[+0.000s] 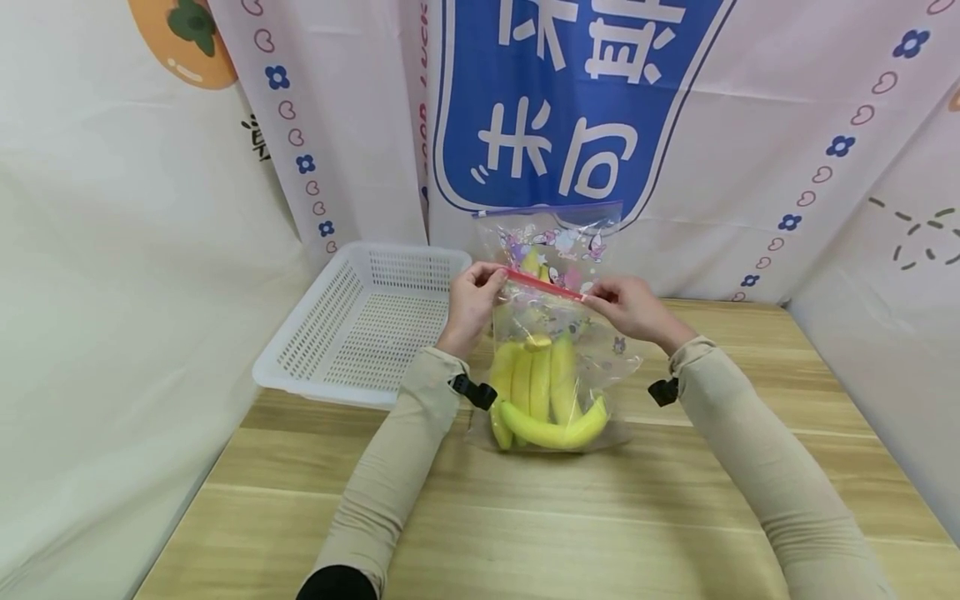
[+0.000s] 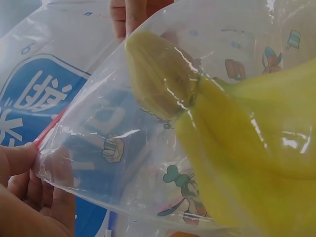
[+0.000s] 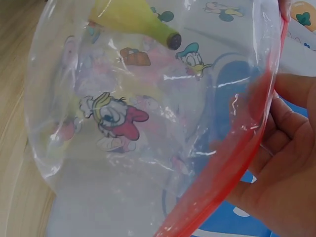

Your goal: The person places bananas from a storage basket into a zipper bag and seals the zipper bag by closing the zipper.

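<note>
A clear zip bag printed with cartoon figures holds several yellow bananas, one lying crosswise along its bottom. Its red zip strip runs across the top. My left hand pinches the strip's left end, and in the left wrist view thumb and fingers meet at that corner beside a banana bunch. At the other end, my right hand pinches the strip between thumb and fingers. The right wrist view has the red edge close up, with a banana's dark tip inside the plastic.
A second clear bag with a purple zip strip stands just behind, yellow fruit showing in it. Left of the bags sits a white perforated basket on the wooden table. A printed cloth hangs along the back.
</note>
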Action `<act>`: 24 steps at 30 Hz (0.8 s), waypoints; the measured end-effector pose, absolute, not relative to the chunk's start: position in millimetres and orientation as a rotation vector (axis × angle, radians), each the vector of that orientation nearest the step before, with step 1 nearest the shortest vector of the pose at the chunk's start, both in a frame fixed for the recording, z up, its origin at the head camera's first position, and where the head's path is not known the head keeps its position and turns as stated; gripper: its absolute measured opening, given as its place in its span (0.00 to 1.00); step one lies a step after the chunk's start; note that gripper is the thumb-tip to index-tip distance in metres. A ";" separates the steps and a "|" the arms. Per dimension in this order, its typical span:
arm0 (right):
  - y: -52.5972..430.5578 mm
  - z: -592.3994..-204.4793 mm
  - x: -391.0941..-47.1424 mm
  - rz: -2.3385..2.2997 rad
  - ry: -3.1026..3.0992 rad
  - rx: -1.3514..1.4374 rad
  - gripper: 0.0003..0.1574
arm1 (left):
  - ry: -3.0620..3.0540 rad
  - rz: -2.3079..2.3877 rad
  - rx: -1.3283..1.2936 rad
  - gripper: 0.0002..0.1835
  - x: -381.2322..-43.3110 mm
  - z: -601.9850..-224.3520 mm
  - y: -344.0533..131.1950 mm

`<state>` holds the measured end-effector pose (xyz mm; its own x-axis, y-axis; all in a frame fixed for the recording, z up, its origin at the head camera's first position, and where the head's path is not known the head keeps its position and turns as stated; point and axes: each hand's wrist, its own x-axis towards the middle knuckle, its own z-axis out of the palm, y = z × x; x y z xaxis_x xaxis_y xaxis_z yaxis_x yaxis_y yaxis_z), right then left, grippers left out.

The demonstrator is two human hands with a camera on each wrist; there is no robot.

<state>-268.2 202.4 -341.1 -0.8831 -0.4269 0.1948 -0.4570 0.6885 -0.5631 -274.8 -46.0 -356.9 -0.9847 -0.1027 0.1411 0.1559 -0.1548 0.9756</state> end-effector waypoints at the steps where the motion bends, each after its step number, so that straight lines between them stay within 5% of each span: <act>1: 203.6 -341.4 -268.0 0.966 -2.845 0.741 0.13 | -1.926 -2.263 -0.055 0.07 -274.7 -356.7 -46.2; 24: 230.4 -350.3 -264.3 0.919 -2.854 0.708 0.13 | -1.985 -2.204 -0.006 0.07 -275.1 -359.1 -55.9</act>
